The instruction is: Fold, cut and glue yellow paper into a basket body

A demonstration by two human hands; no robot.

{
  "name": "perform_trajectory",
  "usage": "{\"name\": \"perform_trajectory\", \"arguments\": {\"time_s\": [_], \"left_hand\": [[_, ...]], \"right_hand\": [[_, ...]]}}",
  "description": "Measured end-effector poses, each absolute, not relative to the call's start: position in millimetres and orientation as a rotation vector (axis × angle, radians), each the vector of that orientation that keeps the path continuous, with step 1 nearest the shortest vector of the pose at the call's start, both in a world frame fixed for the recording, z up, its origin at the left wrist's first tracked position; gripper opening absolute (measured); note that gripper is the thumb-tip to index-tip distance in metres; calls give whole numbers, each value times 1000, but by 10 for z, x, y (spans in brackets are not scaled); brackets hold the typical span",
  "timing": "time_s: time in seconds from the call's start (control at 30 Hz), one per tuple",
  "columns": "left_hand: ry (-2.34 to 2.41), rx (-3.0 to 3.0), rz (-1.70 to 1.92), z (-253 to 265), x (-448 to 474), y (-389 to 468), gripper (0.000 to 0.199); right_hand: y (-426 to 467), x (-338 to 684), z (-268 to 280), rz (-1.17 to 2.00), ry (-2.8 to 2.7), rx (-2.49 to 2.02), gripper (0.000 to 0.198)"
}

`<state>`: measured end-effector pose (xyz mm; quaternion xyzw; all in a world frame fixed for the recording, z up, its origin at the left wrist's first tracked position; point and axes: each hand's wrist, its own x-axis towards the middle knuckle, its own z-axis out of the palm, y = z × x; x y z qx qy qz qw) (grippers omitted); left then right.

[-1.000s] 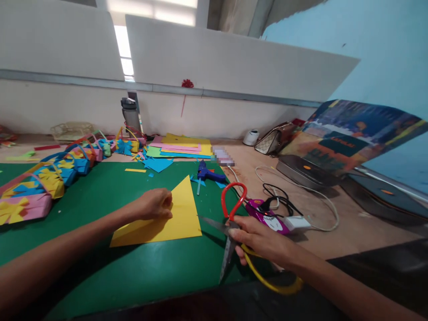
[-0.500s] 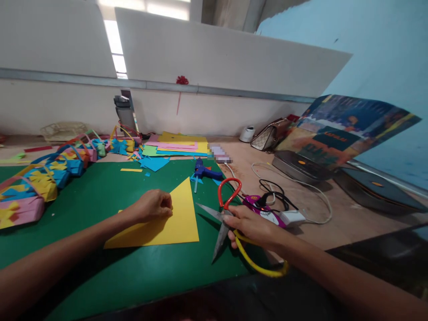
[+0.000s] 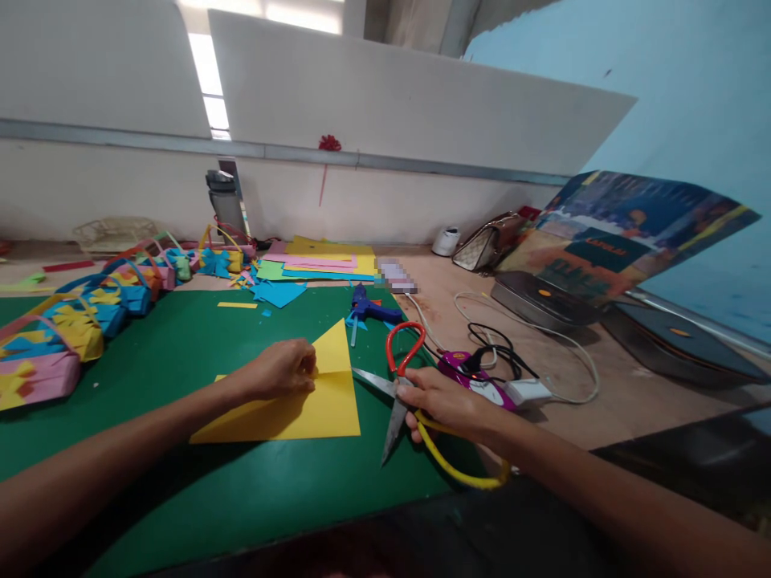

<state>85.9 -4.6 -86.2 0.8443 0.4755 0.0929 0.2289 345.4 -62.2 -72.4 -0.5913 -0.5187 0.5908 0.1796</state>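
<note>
A yellow sheet of paper (image 3: pixel 334 405) lies on the green mat (image 3: pixel 289 502), one part of it raised along a crease. My left hand (image 3: pixel 283 369) is closed, its thumb and fingers pinching the paper near its middle. In my right hand (image 3: pixel 442 397) are scissors (image 3: pixel 394 429) with one red and one yellow handle, gripped around the pivot. Their blades are spread apart; the upper blade's tip is close to the paper's right edge.
A blue glue gun (image 3: pixel 370 309) lies behind the paper. Several small paper baskets (image 3: pixel 129 299) line the left. Coloured sheets (image 3: pixel 328 261) are stacked at the back. A purple power strip (image 3: pixel 461 365) with cables sits right, near a magazine (image 3: pixel 620 233) and a bottle (image 3: pixel 224 201).
My right hand has brought the scissors slightly left, closer to the paper. My left hand has shifted a little to the right, and the paper beside its fingers now shows a raised crease.
</note>
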Motion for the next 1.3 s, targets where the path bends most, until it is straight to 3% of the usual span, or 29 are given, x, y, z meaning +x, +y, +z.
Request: {"name": "perform_trajectory", "arguments": {"time_s": [0.67,0.9,1.1,1.3], "left_hand": [[1135,2298,296,-886,836,-55,14],[1102,2287,244,-891,850,-86,6],[1186,2390,264,-825,915,-156,34],[1235,2417,263,-813,1006,-225,13]], "right_hand": [[-616,3372,-679,1669,-1487,-1754,14],[-616,3394,-718,1667,-1499,-1712,14],[-628,3401,-735,1667,-1503,-1702,17],[-606,3339,-679,1626,-1509,-1691,17]]}}
